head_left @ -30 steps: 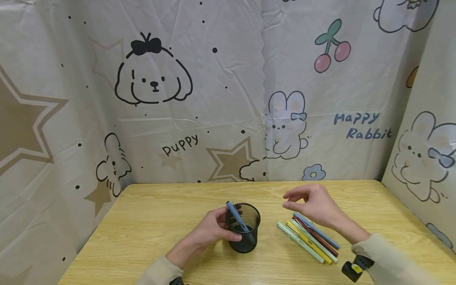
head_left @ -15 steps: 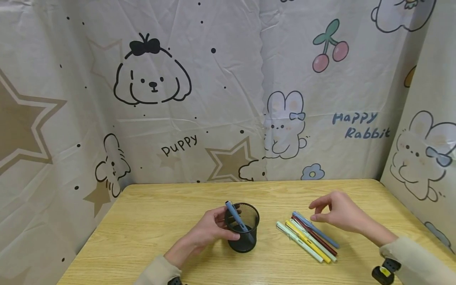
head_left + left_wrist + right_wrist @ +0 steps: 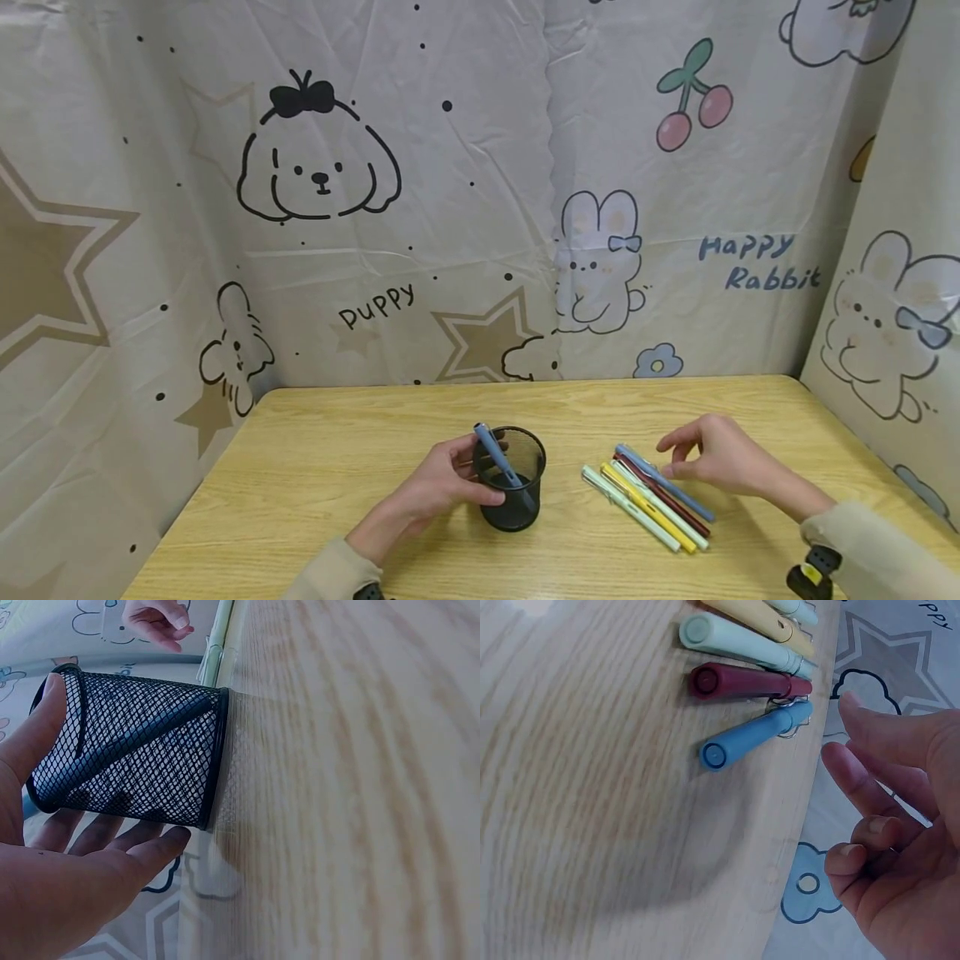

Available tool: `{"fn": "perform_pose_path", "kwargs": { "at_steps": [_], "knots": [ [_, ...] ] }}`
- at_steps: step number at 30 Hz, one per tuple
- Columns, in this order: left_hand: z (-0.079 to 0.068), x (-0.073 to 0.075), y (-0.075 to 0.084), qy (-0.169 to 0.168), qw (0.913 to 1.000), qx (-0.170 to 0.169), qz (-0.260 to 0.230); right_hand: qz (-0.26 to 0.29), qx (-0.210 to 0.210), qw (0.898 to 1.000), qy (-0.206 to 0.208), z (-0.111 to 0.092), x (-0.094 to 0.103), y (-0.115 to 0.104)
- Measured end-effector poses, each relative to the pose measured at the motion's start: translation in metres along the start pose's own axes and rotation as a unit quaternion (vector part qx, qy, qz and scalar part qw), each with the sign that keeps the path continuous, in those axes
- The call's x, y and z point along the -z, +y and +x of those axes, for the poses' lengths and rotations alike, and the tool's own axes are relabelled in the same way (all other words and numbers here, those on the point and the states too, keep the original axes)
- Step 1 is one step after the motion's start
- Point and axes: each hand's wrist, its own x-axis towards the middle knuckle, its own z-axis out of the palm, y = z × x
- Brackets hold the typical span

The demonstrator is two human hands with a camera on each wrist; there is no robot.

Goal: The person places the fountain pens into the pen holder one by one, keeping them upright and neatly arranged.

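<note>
**Right hand [image 3: 716,456] shifted right and slightly nearer over the last second; left hand [image 3: 446,483] and black round wire-mesh cup [image 3: 517,510] in place.**

Cup: one, upright on the table, left of the loose pens. Held by the left hand from its left side, thumb across the near rim, fingers curved along the wall behind.

Pen in cup: one slim blue pen [image 3: 497,454], leaning, upper end above the left rim, lower end down inside.

Loose pens: five, side by side on the table, slanting from far left to near right, clips toward the far end. Left to right: pale green pen [image 3: 630,510]; yellow pen [image 3: 754,616]; second pale green pen [image 3: 739,639]; dark red pen [image 3: 739,683]; loose blue pen [image 3: 754,736].

Right hand: to the right of the loose blue pen, near it. Thumb and forefinger apart, last two fingers loosely bent; the right wrist view shows a gap between fingertips and pen.

Surroundings: light wood-grain table [image 3: 360,417]; pale fabric backdrop [image 3: 480,225] printed with cartoon animals, stars and lettering; beige sleeve [image 3: 873,546] on the right arm, with a black wrist device [image 3: 812,575].
</note>
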Motion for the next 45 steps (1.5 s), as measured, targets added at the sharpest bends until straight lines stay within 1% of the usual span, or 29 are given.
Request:
{"fn": "perform_pose_path", "kwargs": {
  "at_steps": [8,16,20,27,36,45],
  "knots": [
    [0.001,0.000,0.001,-0.002,1.0000,-0.002,0.003,0.028,-0.007,0.999,-0.026,0.000,-0.002,0.008],
    [0.001,0.000,-0.001,-0.007,1.0000,-0.003,-0.004,0.047,-0.005,0.998,-0.051,0.002,-0.005,0.017],
    [0.000,0.001,-0.001,-0.009,0.9999,-0.004,-0.008,0.045,-0.008,0.997,-0.059,0.003,-0.007,0.019],
    [-0.001,0.000,-0.001,-0.008,0.9999,-0.005,-0.004,0.038,-0.004,0.998,-0.056,0.004,-0.008,0.021],
    [0.000,0.000,0.001,-0.005,1.0000,-0.001,-0.002,0.031,0.014,0.998,-0.050,0.002,-0.012,0.025],
    [0.000,0.000,0.001,-0.006,1.0000,0.000,-0.002,0.027,0.008,0.998,-0.048,0.001,-0.011,0.026]
  ]
}}
